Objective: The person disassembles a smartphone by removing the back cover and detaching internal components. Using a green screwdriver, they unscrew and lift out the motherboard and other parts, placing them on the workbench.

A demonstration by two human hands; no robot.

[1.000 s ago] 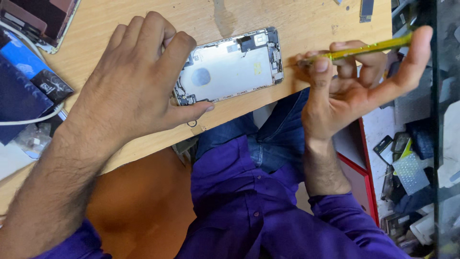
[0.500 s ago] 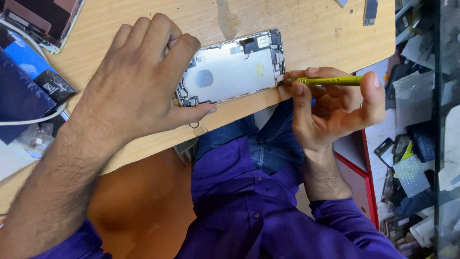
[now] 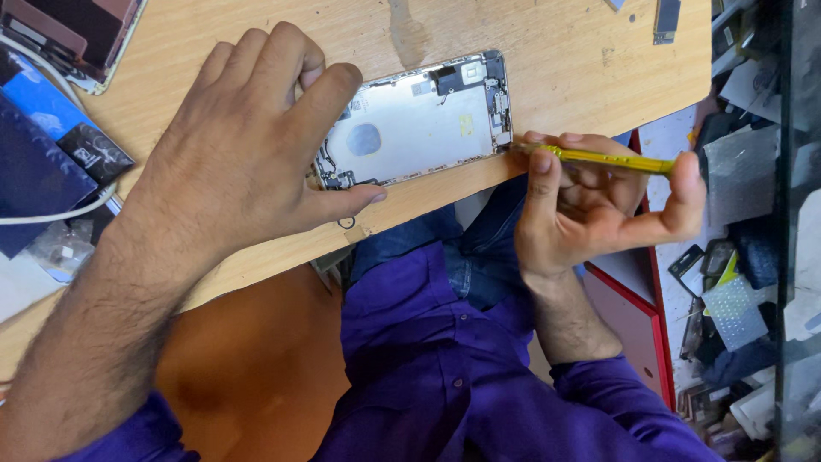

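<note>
The right hand (image 3: 599, 205) pinches a slim yellow screwdriver (image 3: 599, 157) between thumb and curled fingers, its thin metal tip touching the right short edge of an opened phone housing (image 3: 419, 124). That housing is a flat, rounded-corner shell of dull silver metal, lying face-up near the front edge of a pale wooden table (image 3: 564, 60); a round grey patch sits on its smooth inner plate, and small dark parts and connectors cluster along its top and right ends. The left hand (image 3: 248, 145) lies spread over the housing's left end, fingers pressed down on it, thumb along its lower edge. At the table's far left lie a blue box (image 3: 38, 128), a glossy black packet (image 3: 85, 150) and a white cable (image 3: 51, 214). A flat phone screen panel (image 3: 60, 30) with a pinkish face rests at the top left corner.
</note>
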